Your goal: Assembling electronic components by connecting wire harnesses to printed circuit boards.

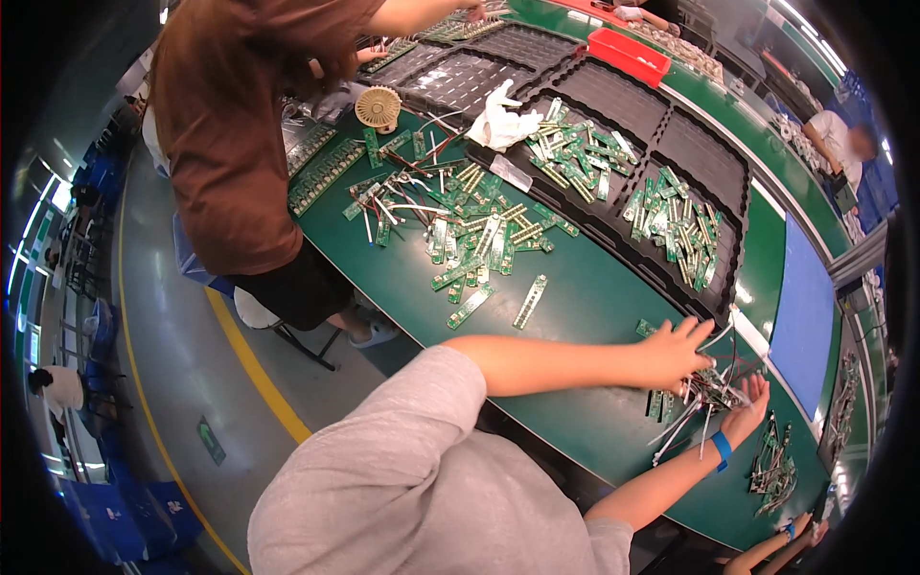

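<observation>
Both my hands are at the right part of the green table, on either side of a small heap of green circuit boards with wires (714, 389). My left hand (673, 355) is over the heap's left side, fingers spread. My right hand (746, 412), with a blue band on its wrist, is cupped along the heap's right side, fingers stretched out. White and dark wires stick out between the hands. Several narrow boards (659, 406) lie under and beside my left hand. Contact between my fingers and single boards is partly hidden.
Black trays (704, 153) with piles of boards (676, 225) stand beyond my left arm. A larger board pile (484, 230) lies left, near a white glove (502, 117) and a beige fan (379, 107). A co-worker in brown (225, 163) works at left; another person's hands (803, 532) show lower right.
</observation>
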Demonstrator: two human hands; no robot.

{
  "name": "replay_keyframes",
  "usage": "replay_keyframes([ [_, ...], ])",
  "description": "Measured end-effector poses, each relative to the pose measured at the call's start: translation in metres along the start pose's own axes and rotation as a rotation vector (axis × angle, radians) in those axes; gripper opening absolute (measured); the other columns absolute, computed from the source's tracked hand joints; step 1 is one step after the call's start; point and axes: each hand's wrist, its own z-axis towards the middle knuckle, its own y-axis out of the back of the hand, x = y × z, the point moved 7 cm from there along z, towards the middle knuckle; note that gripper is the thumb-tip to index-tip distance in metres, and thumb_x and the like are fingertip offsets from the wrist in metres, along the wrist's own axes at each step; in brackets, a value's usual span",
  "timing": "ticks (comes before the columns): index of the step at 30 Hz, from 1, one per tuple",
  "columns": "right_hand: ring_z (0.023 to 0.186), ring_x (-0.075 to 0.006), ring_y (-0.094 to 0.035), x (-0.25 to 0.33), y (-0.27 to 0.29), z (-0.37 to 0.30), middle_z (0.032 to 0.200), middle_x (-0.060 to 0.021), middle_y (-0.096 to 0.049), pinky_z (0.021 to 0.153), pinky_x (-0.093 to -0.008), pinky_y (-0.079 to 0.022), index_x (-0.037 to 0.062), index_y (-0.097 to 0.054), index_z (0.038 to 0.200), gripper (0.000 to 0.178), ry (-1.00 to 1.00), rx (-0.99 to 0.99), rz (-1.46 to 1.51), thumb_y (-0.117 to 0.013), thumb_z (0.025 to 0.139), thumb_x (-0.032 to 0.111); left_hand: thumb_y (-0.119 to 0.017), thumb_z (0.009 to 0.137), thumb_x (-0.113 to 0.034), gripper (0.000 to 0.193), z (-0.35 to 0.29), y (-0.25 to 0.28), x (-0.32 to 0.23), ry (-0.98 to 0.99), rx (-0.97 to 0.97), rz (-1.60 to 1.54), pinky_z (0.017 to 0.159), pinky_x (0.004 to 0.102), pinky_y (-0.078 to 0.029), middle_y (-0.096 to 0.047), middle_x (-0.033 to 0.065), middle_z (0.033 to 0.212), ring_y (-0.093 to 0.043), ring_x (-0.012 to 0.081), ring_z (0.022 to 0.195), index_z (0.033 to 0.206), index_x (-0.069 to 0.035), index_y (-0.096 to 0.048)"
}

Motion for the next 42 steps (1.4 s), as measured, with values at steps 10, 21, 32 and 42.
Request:
replay_keyframes([
  [10, 0.089, -0.0135, -0.054, 0.062, -0.044, -0.041, 0.097, -0.0061, -0.061, 0.082, -0.0253, -0.041, -0.0029, -0.057, 0.106, 0.029, 0.446, 0.034, -0.438, -0.053, 0.088, 0.019, -0.058, 0.081, -0.033, 0.044, -0.135, 0.08, 0.094, 0.315, -0.17, 0.253, 0.099, 0.0479, -0.027, -0.042, 0.0182, 0.126, -0.035, 0.0347, 0.119, 0.117, -0.009, -0.051],
  [21, 0.078, -0.013, -0.053, 0.063, -0.058, -0.048, 0.09, -0.0071, -0.062, 0.072, -0.0252, -0.042, -0.0032, -0.061, 0.101, 0.03, 0.409, 0.105, -0.7, -0.05, 0.09, 0.023, -0.062, 0.077, -0.024, 0.059, -0.173, 0.083, 0.095, 0.383, -0.281, 0.317, 0.102, 0.0534, -0.02, -0.027, 0.0234, 0.134, -0.025, 0.0418, 0.125, 0.127, -0.007, -0.038],
  [32, 0.067, -0.0127, -0.048, 0.086, -0.022, -0.029, 0.073, -0.0066, -0.06, 0.065, -0.027, -0.039, -0.0048, -0.062, 0.087, 0.037, 0.356, 0.054, -0.913, -0.048, 0.089, 0.03, -0.06, 0.079, -0.019, 0.038, -0.179, 0.078, 0.106, 0.402, -0.286, 0.349, 0.102, 0.0554, -0.018, -0.04, 0.0208, 0.127, -0.027, 0.0405, 0.124, 0.114, -0.006, -0.05],
  [42, 0.086, -0.0165, -0.059, 0.126, -0.007, -0.047, 0.091, -0.0132, -0.065, 0.078, -0.0275, -0.043, -0.0033, -0.063, 0.099, 0.04, 0.419, -0.148, -0.741, -0.052, 0.088, 0.034, -0.055, 0.084, -0.012, 0.034, -0.182, 0.082, 0.106, 0.577, -0.274, -0.489, 0.101, 0.0431, -0.031, -0.056, 0.0148, 0.108, -0.05, 0.0301, 0.109, 0.117, -0.012, -0.05],
])
